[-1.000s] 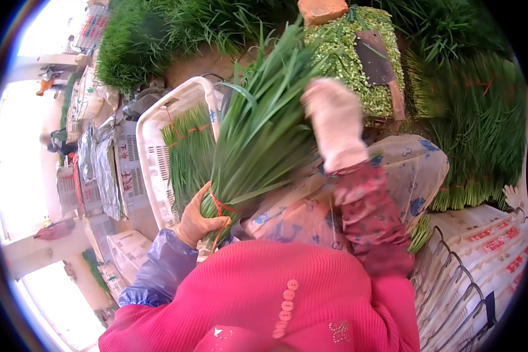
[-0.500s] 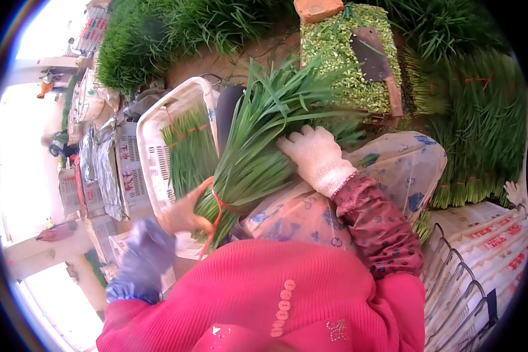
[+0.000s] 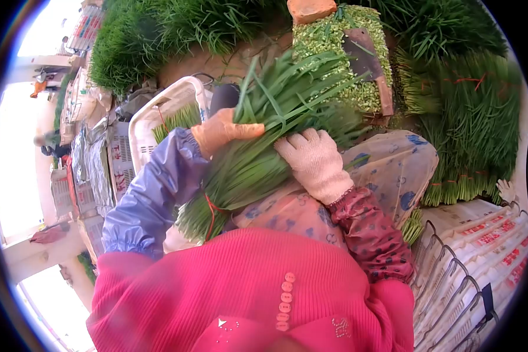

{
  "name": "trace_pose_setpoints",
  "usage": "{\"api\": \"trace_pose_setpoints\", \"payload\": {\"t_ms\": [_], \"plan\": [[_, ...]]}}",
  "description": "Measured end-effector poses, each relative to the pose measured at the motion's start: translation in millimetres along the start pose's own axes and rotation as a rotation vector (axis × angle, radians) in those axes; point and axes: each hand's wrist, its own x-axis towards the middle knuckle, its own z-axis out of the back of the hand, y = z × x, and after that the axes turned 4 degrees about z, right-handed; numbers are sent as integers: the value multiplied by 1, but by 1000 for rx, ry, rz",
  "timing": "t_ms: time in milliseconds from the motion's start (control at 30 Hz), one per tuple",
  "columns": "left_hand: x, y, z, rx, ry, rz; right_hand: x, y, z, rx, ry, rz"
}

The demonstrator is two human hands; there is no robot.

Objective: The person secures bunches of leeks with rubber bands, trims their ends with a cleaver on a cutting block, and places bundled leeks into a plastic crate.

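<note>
Across my lap lies a large bundle of long green leaves (image 3: 246, 170), tied near its stem end with a red band (image 3: 212, 210). My left hand (image 3: 226, 130), in a tan glove, grips the upper left side of the bundle, its thumb laid over the leaves. On the right side, my right hand (image 3: 314, 159), in a white knitted glove, is closed round the leaves, its fingertips partly sunk among them. Beyond my left forearm stands a white plastic basket (image 3: 139, 138) with more tied greens inside.
A cleaver (image 3: 366, 53) and a brick (image 3: 311, 10) rest on a block strewn with chopped stems (image 3: 320, 41). Loose greens (image 3: 129, 47) lie at the back left, tied bundles (image 3: 475, 129) at the right. White crates (image 3: 481, 252) with wire handles stand lower right.
My left hand has left the banded stem end and moved up to the leafy part. My right hand has come down onto the leaves and now grips them.
</note>
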Motion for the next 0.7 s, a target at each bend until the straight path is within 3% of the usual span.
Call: {"api": "trace_pose_setpoints", "payload": {"t_ms": [33, 100, 133, 233, 300, 367, 400, 433, 500, 567, 633, 700], "plan": [[-7, -9, -4, 3, -2, -4, -1, -2, -3, 32, 25, -24], [-24, -32, -9, 46, -218, -189, 13, -6, -2, 29, 60, -23], [-26, -42, 5, 181, -262, -171, 22, -7, -3, 29, 100, -25], [-40, -67, 17, 16, -278, -173, 57, -7, -9, -85, -96, -12], [-38, -71, 30, 70, -350, -184, 63, -11, -10, -54, -54, -36], [-21, -52, 45, 136, -556, -242, 59, -17, -6, 97, 137, -247], [-17, -42, 46, 190, -567, -272, 47, -25, -4, 103, 138, -287], [-8, -24, 56, 154, -486, -404, 46, -30, 9, 122, 280, -432], [-22, -32, 30, -125, -475, -347, 32, -41, 38, -83, 454, -610], [-19, -29, 27, -134, -487, -370, 44, -39, 80, -134, 566, -774], [-19, -32, 21, -127, -492, -392, 62, -14, 113, -125, 377, -702], [-23, -39, 9, -327, -415, -352, 68, 5, 112, -75, -14, -99]]}}
